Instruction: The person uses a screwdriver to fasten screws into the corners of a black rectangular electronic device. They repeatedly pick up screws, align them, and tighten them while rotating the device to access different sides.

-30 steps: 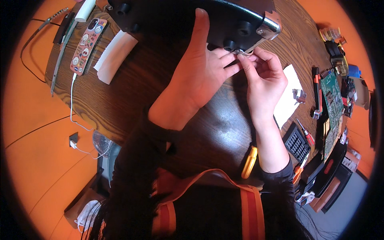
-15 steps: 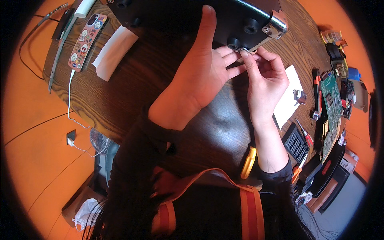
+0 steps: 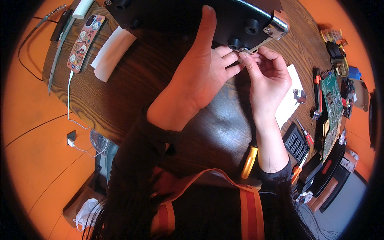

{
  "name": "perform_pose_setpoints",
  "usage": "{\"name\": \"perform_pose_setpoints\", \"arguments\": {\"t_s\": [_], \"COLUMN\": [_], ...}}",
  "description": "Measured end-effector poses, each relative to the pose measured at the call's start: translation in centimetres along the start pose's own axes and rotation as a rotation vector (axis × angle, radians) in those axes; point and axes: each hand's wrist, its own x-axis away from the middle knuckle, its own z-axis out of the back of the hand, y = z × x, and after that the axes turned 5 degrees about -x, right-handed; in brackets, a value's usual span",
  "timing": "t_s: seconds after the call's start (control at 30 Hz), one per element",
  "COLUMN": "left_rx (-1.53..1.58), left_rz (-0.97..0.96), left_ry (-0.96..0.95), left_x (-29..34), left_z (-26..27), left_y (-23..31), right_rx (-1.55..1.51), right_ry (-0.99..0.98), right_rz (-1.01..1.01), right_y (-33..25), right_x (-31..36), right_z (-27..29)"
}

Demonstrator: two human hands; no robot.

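A black metal case (image 3: 176, 24) with round black feet and a shiny metal corner is tilted up off the table at the top of the view. My left hand (image 3: 200, 76) grips it, the thumb laid along its black face and the other fingers reaching toward its lower edge. Beside those fingertips, my right hand (image 3: 268, 76) is closed in a pinch at the case's corner, near one foot. A small pale, shiny bit shows at the right thumb tip; its kind is too small to tell. The right fingers are partly hidden behind the thumb.
A yellow screwdriver handle (image 3: 249, 162) lies by my right forearm. Farther right are white paper (image 3: 286, 110), a black tray (image 3: 296, 142), a red screwdriver (image 3: 306, 134) and a green circuit board (image 3: 331, 94). A phone (image 3: 85, 44) and folded paper (image 3: 114, 54) lie left.
Both hands stay at the case's corner in nearly the same pose. The case and right hand have shifted very slightly.
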Motion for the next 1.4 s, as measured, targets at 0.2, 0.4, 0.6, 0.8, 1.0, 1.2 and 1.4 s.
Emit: {"name": "perform_pose_setpoints", "arguments": {"t_s": [0.2, 0.4, 0.6, 0.8, 1.0, 1.2, 1.4], "left_rx": [0.051, 0.262, 0.251, 0.207, 0.274, 0.295, 0.273], "left_rz": [0.045, 0.155, -0.092, -0.025, 0.031, 0.040, 0.019], "left_ry": [0.030, -0.070, -0.347, -0.046, -0.059, -0.085, -0.056], "left_x": [0.1, -0.3, -0.1, -0.3, -0.5, -0.7, -0.5], "left_z": [0.2, 1.5, 1.8, 0.5, 1.0, 1.3, 1.1], "left_y": [0.0, -0.4, -1.0, -0.6, -0.4, -0.5, -0.7], "right_rx": [-0.011, 0.030, 0.021, 0.116, 0.261, 0.358, 0.400], "right_ry": [0.007, -0.020, -0.008, 0.004, -0.061, -0.110, -0.215], "right_rz": [0.033, 0.074, 0.061, 0.051, -0.028, -0.015, -0.015], "right_y": [0.1, 0.0, 0.3, -0.3, -2.0, -2.9, -3.5], "right_x": [-0.3, -0.5, -0.3, -0.3, -0.5, -1.2, -2.1], "right_z": [0.0, 0.4, 0.1, -0.1, 0.2, 1.1, 2.0]}}
